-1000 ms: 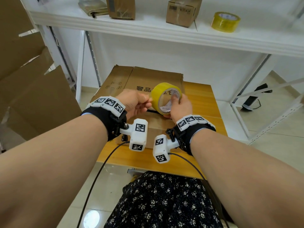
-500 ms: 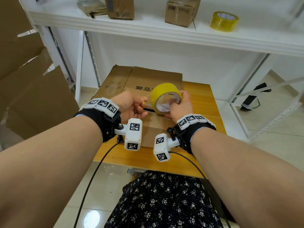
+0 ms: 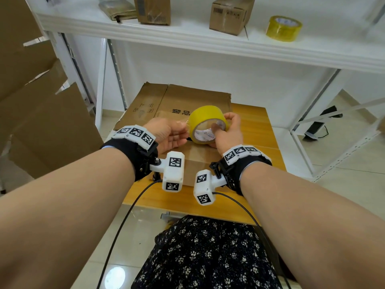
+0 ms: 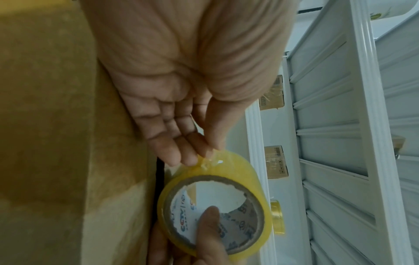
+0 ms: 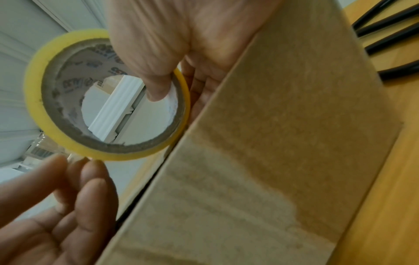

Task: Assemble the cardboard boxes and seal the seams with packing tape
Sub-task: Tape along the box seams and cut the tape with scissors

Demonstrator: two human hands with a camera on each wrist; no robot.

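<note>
Tape roll [image 3: 209, 124] held over the box [image 3: 200, 161] by right hand [image 3: 228, 134], thumb in core; left hand's fingers [image 4: 181, 150] pinch its loose end, probably to pull a strip.

I am in a small packing or stock room: white metal shelving [image 3: 208, 40] above my hands carries taped cartons [image 3: 231, 14] and spare tape [image 3: 283, 28], flattened cardboard [image 3: 37, 113] leaning left of them.

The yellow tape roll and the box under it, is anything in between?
Only a bare gap: the right wrist view shows the tape roll held clear of the cardboard box.
</note>
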